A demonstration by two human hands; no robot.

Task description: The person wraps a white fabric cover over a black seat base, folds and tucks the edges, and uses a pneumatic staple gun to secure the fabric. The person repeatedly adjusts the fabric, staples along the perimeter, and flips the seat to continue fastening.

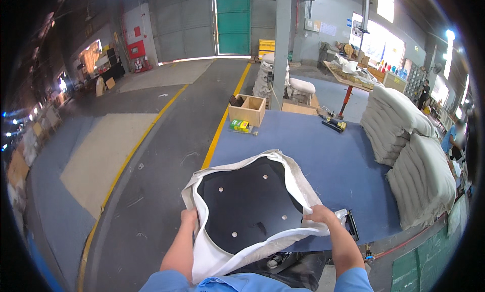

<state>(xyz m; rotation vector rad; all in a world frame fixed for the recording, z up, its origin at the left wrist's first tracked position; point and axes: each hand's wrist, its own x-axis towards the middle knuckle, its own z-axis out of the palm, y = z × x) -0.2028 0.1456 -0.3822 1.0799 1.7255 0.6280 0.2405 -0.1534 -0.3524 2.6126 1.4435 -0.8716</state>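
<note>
An upholstered seat pad lies bottom up in front of me, its black base board [247, 206] showing several small round holes. White padding and loose light fabric [222, 259] stand up around the board's rim. At the left side my left hand [189, 219] is closed on the edge of the fabric and padding. My right hand [318, 215] grips the opposite edge, thumb on the inner side. Just beyond the right hand, a pneumatic staple gun [350, 225] lies on the blue table [333, 166], partly hidden by that hand and wrist.
Stacks of light fabric-covered seat pads [424, 176] line the table's right side. At the far edge are another yellow-and-black tool [333, 124], a divided wooden box [247, 109] and a green-yellow carton [240, 125]. A grey post [280, 49] rises behind. A red hose [404, 246] runs lower right.
</note>
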